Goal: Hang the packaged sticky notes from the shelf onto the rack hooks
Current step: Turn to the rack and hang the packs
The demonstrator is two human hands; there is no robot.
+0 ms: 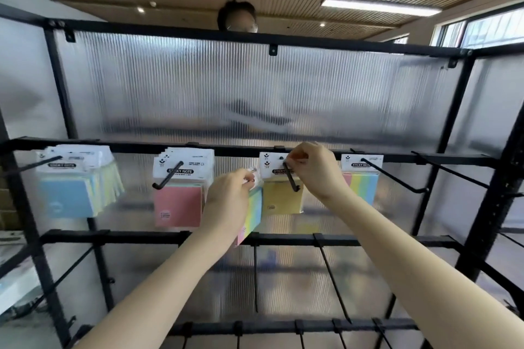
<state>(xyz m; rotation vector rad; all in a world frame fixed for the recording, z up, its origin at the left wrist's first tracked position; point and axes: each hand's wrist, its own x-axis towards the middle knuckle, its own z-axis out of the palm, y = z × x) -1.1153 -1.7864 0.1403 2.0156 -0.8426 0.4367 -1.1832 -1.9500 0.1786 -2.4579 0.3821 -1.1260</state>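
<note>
On the black rack [198, 236], packs of sticky notes hang from the upper row of hooks: blue packs [71, 195] at the left, pink packs [177, 204], yellow packs [283, 198] and a striped pack [361, 184] at the right. My right hand [312, 170] pinches the header card of the yellow pack on its hook [292, 181]. My left hand [229, 195] grips a multicolour striped pack [252, 215] by its top, just left of the yellow packs and off any hook.
Bare hooks [453, 170] stick out at the upper right, and more bare hooks [331, 275] on the lower bars. A ribbed translucent panel [255, 88] backs the rack. A person's head [237, 17] shows above the top bar.
</note>
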